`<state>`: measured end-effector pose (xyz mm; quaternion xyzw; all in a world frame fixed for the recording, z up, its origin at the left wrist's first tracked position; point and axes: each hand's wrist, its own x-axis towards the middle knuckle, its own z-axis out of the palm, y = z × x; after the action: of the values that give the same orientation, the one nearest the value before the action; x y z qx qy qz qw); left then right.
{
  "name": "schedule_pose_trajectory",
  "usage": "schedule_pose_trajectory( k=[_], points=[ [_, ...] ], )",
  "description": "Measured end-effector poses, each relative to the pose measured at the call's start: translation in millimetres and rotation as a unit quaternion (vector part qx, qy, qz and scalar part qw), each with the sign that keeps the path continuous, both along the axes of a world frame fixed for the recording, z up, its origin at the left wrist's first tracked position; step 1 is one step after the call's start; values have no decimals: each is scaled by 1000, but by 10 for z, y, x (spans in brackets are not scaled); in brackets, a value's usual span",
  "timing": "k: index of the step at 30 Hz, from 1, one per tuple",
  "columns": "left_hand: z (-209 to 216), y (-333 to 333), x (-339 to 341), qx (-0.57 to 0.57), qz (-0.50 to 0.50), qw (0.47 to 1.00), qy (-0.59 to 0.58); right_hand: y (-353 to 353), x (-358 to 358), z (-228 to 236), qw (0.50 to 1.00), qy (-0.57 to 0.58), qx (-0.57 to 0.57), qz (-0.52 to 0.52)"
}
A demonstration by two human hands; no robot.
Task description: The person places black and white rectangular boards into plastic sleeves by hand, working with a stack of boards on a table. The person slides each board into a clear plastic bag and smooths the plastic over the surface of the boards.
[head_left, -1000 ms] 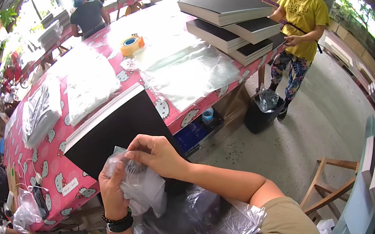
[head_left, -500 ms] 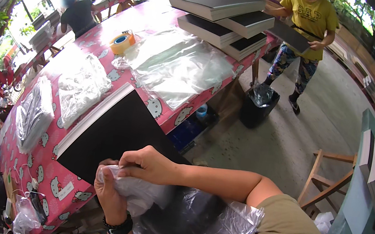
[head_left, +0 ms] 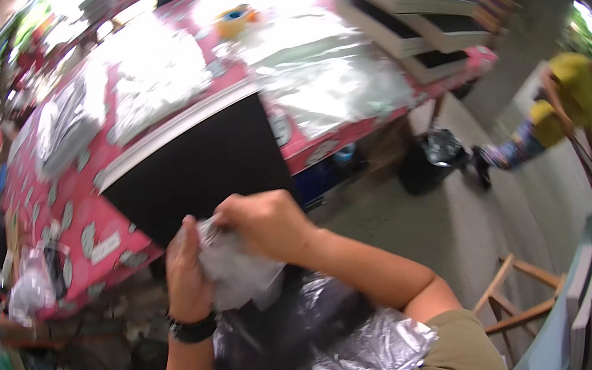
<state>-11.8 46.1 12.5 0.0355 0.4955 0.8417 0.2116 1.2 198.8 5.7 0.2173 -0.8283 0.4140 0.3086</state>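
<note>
L hand [head_left: 191,271] & R hand [head_left: 270,224] both grasp a crumpled translucent plastic bag [head_left: 244,276], R one pinching its top; bag is btwn them, on the near side of a thick black hardcover book [head_left: 207,159] on a pink patterned tablecloth [head_left: 125,229].

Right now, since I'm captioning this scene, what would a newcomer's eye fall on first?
Probably the large black book, lying left of centre on the pink patterned table. Just nearer, the left hand and right hand hold crumpled translucent plastic. Toward the table's far right corner, a stack of books rises.
</note>
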Motion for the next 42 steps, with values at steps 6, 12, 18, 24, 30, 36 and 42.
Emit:
schedule_pose_trajectory(
  k=[6,12,18,24,30,36,42],
  points=[
    [-146,-132,-16,223,-141,963,49,81,-126,-54,950,-222,-218,13],
    [-143,-210,-47,115,13,991,63,85,43,23,715,-355,-525,294],
    [-834,-1288,-331,-81,255,955,124,1155,251,29,676,-118,-726,47],
    [-431,-2467,-23,-177,548,762,296,1677,374,236,894,-140,-344,-251],
    [351,-508,146,-300,110,778,540,-267,199,514,957,-192,-3,218],
    [168,-744,426,102,282,952,-61,215,226,492,756,-405,88,507],
    [-474,-1137,213,261,70,962,-41,423,275,182,713,-264,-132,636]
  ],
)
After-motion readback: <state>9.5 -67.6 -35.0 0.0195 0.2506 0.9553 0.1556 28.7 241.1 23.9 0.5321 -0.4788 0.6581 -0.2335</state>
